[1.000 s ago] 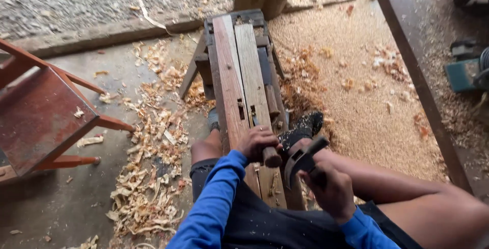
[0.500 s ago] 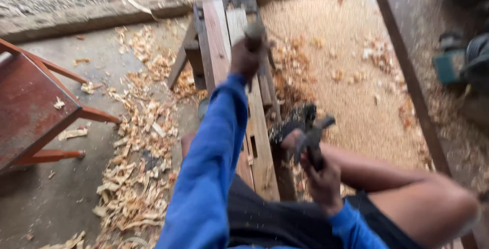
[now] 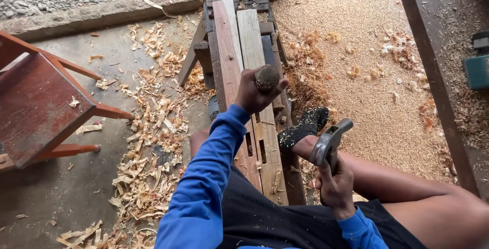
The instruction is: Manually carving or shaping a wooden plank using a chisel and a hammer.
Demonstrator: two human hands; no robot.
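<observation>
I sit astride a low wooden bench (image 3: pixel 211 55) that carries two long boards (image 3: pixel 239 40), one reddish and one pale, with rectangular slots cut near me. My left hand (image 3: pixel 252 93) grips a chisel by its battered round wooden handle (image 3: pixel 267 77), held upright over the pale board. My right hand (image 3: pixel 334 185) is closed around a metal claw hammer (image 3: pixel 330 142), raised beside my right knee, its head pointing up. Both sleeves are blue.
A red wooden stool (image 3: pixel 41 106) stands at the left. Wood shavings (image 3: pixel 147 152) litter the concrete floor; sawdust covers the ground at the right. A long dark plank (image 3: pixel 433 75) runs along the right edge with a teal power tool (image 3: pixel 478 65) beyond it.
My left hand has drawn back from the far end of the boards towards me with the chisel. The hammer in my right hand has shifted slightly to the right.
</observation>
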